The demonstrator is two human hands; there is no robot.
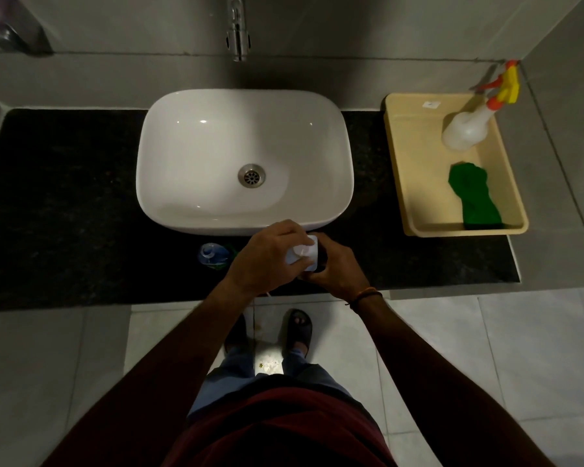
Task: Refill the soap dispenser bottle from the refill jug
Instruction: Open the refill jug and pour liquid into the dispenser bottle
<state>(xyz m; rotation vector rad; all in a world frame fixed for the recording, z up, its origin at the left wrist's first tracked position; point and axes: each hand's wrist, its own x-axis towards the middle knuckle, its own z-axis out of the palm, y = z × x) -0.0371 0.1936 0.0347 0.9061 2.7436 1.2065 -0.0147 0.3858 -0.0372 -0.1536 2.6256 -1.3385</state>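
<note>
At the near edge of the dark counter (64, 203), just in front of the white basin (245, 160), both hands met over the soap dispenser bottle (312, 256). The left hand (267, 257) was closed over the white pump head (300, 253) from above, fingers curled around it. The right hand (338, 267) was wrapped around the bottle's body from the right side — most of that body was hidden under the fingers, so only a dark sliver and the white top showed. A thin cord bracelet (366, 295) sat on the right wrist.

Just left of the left hand, also near the front edge of the counter, stood the refill jug (213, 255), clear with bluish liquid and a green label; its mouth faced up, and it stood apart from both hands.

Behind the hands, the basin sat in the middle of the counter, with its metal drain (251, 175) near the centre. A chrome tap (237, 28) hung over the basin's far rim from the tiled wall.

Toward the right end of the counter lay a beige tray (408, 163). A green rubber glove (472, 197) lay in its nearer half, and a white spray bottle (469, 128) with an orange and yellow trigger (506, 85) stood in its far corner — the trigger head reaching past the tray's far rim.
</note>
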